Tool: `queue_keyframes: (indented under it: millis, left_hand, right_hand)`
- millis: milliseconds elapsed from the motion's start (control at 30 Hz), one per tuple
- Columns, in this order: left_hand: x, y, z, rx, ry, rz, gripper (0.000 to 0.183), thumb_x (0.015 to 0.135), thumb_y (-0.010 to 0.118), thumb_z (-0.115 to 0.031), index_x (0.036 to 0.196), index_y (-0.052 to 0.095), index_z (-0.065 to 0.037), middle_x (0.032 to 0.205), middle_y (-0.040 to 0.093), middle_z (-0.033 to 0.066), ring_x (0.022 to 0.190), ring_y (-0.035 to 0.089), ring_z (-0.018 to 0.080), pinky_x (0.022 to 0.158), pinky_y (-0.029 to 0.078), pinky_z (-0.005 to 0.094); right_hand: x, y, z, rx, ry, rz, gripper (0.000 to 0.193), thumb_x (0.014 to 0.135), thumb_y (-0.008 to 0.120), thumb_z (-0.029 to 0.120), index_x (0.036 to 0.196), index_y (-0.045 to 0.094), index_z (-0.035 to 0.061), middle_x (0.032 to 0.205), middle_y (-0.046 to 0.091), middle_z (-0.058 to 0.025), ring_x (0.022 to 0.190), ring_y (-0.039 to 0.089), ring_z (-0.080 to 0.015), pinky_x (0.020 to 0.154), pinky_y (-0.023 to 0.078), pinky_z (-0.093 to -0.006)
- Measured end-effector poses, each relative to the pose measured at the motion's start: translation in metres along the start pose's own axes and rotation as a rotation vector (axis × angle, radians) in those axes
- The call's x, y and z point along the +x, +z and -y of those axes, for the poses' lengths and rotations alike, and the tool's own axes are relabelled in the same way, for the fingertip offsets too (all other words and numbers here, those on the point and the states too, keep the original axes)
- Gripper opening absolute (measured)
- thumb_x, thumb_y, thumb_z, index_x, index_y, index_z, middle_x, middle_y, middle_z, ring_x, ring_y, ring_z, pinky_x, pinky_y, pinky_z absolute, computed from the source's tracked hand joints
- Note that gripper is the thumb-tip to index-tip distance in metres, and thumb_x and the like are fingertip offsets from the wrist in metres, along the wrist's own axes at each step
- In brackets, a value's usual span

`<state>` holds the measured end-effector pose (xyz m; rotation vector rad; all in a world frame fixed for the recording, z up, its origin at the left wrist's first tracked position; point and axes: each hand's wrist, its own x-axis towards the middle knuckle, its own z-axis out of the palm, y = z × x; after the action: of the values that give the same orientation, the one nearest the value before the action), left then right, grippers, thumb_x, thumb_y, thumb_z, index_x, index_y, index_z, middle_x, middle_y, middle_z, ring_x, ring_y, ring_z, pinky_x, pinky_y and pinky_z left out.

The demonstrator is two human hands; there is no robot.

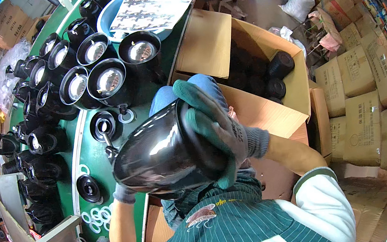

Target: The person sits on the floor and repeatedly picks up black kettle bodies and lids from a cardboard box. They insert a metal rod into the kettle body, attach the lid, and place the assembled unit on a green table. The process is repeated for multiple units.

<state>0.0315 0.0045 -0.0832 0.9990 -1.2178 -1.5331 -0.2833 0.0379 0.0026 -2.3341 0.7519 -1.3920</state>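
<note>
A glossy black vacuum jug (155, 148) lies tilted across my lap, its rounded end toward the green table and its wider end toward my right. My right hand (214, 128), in a grey and green work glove, wraps round that wider end, fingers spread over its edge. Of my left hand (124, 194) only the grey glove cuff shows, low beside the jug; its fingers are hidden behind the body. Close to the jug's far end, on the table, are a round black lid part (105, 125) and a white ring (127, 116).
Several black jugs with shiny liners (108, 81) crowd the green table (73, 128). Behind them, a blue basin (108, 21) holds a printed sheet (153, 8). White rings (97, 218) and a black disc (89, 188) lie nearer. An open carton (263, 106) holds black ribbed parts; cartons (361, 117) are stacked right.
</note>
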Motion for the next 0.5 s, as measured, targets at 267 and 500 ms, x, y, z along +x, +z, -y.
queue_keyframes:
  millis: [267,500]
  left_hand:
    - [0.000,0.030,-0.064,0.886,0.667,0.095,0.039,0.092,0.071,-0.012,0.128,0.067,0.004,0.130,0.068,0.0176,0.119,0.066,0.0261,0.105,0.052,0.0415]
    - [0.005,0.046,-0.056,0.706,0.468,0.120,0.041,0.092,0.071,-0.010,0.130,0.066,0.004,0.131,0.067,0.0191,0.120,0.066,0.0269,0.106,0.052,0.0424]
  right_hand:
    - [-0.045,0.016,0.009,0.712,0.562,-0.345,0.075,0.103,0.053,0.033,0.159,0.024,-0.0066,0.164,0.027,-0.0255,0.152,0.029,-0.0345,0.126,0.021,-0.0416]
    - [-0.056,-0.015,-0.001,0.457,0.350,-0.411,0.079,0.098,0.061,0.043,0.154,0.036,-0.0059,0.152,0.042,-0.0273,0.135,0.045,-0.0403,0.118,0.031,-0.0486]
